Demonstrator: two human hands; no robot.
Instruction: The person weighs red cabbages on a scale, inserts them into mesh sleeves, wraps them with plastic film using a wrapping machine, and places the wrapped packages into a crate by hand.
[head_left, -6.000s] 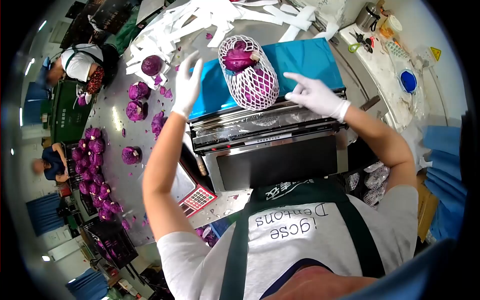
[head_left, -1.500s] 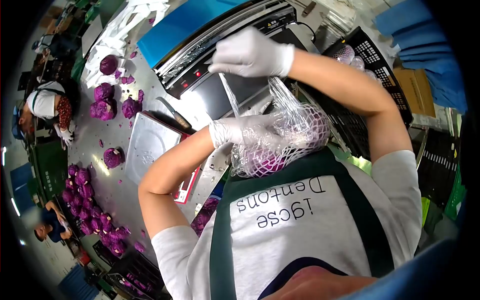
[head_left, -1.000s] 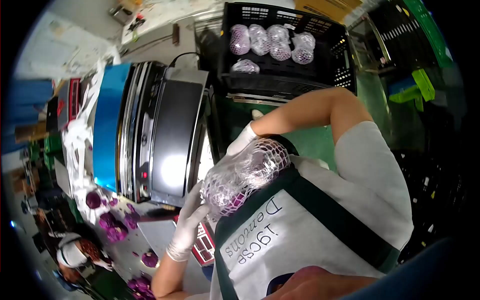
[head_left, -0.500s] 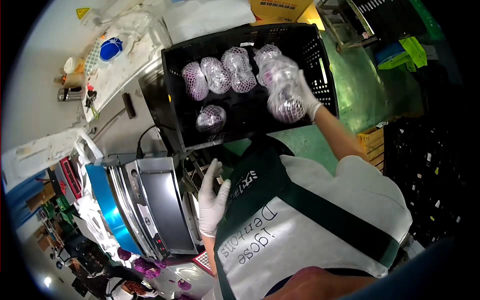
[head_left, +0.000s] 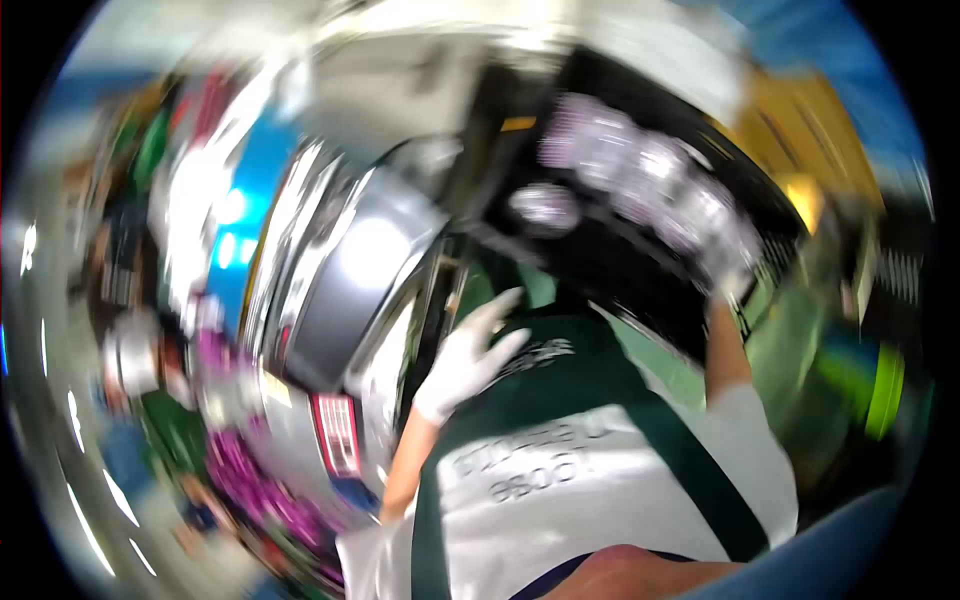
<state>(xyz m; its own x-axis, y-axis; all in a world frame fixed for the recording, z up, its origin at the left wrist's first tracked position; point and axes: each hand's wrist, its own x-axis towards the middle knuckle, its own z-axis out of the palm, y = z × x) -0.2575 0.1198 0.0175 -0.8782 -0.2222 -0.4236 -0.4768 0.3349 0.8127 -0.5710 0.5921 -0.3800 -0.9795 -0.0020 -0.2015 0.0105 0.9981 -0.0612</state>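
Note:
My left hand [head_left: 468,365], in a white glove, is held in front of the green apron with its fingers apart and nothing in them. My right hand [head_left: 733,285], also gloved, is at the right end of a black crate [head_left: 620,288], beside the wrapped packs; its fingers are smeared by motion. Several net-covered, film-wrapped packs [head_left: 655,165] lie in a row inside the crate. Another pack [head_left: 545,208] lies apart near the crate's left side. The whole view is blurred.
Left of the crate stands a sealing machine with a dark plate [head_left: 350,285] and a blue surface [head_left: 252,190]. A red-framed keypad [head_left: 337,435] and purple cabbages [head_left: 250,480] are lower left. Another person [head_left: 140,355] is at far left. A cardboard box [head_left: 815,135] stands upper right.
The view has swung, so the crate appears farther right. My right hand carried a wrapped pack over the crate half a second ago; now it is at the crate's right end. My left hand remains open.

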